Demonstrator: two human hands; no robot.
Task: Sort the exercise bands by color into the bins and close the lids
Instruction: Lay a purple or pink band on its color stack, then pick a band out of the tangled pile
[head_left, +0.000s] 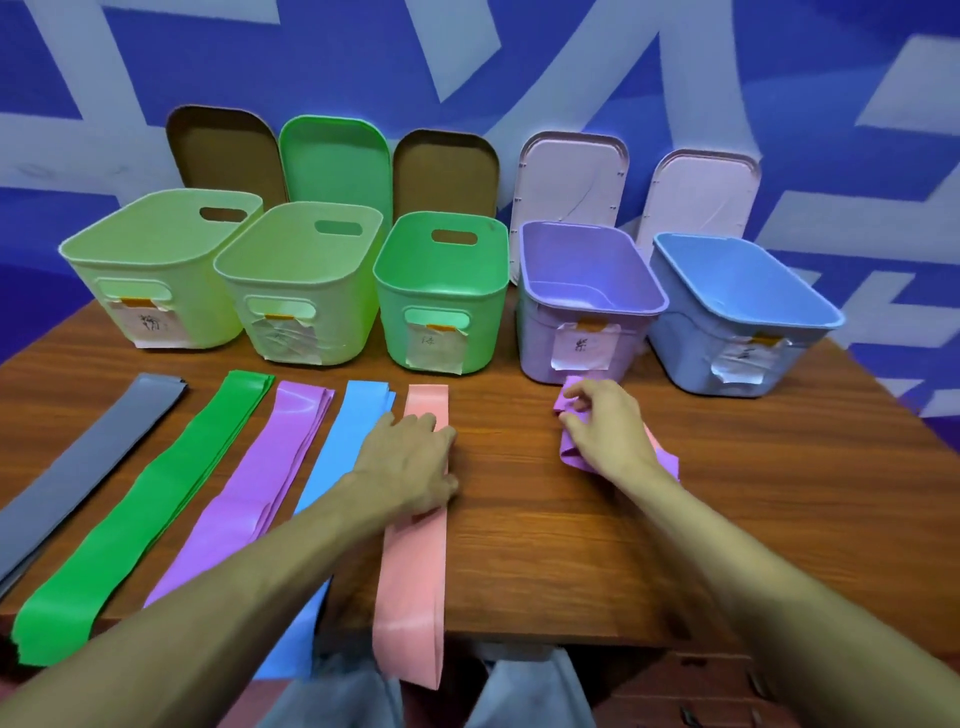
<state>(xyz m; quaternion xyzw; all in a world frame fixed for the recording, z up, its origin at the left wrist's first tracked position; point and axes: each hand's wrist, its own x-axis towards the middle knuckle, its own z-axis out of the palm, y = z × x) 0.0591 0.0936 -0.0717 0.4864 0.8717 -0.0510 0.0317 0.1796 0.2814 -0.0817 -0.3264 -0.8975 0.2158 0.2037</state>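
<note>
Several flat bands lie side by side on the wooden table (779, 493): grey (78, 467), green (156, 509), purple (260, 488), blue (343, 441) and pink (415, 571). My left hand (410, 462) rests flat on the pink band. My right hand (608, 431) grips a folded purple band (571, 395) just in front of the purple bin (587, 301). Further bins stand in a row: two pale green (150, 270) (301, 280), one green (441, 291) and one blue (737, 312). All are open and look empty.
The lids lean against the blue wall behind the bins: two brown (223, 150) (447, 171), one green (337, 161), two pale pink (571, 176) (701, 197). Each bin carries a taped paper label. The bands' near ends hang over the table's front edge.
</note>
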